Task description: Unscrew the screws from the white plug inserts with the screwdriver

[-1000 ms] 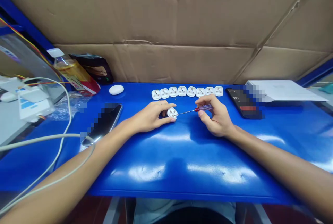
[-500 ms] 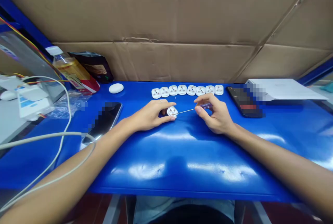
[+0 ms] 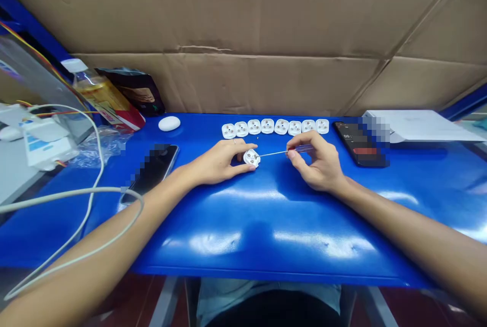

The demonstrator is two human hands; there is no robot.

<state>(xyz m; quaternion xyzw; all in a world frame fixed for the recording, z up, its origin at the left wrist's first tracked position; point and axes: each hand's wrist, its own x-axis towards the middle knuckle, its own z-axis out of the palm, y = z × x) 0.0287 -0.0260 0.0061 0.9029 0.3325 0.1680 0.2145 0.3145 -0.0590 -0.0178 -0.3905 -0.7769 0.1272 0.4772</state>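
The left hand [image 3: 220, 162] pinches 1 white round part [image 3: 251, 158] between thumb and fingers above the blue table [image 3: 243, 235]; 8 white pieces [image 3: 267, 126] stand in 1 row behind it; the right hand [image 3: 318, 162] grips 1 screwdriver [image 3: 274, 153], its tip at the part.

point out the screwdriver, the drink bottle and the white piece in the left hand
screwdriver [image 3: 273, 153]: head view, on the metal shaft
drink bottle [image 3: 102, 97]: head view, mid body
white piece [image 3: 250, 156]: head view, on its face
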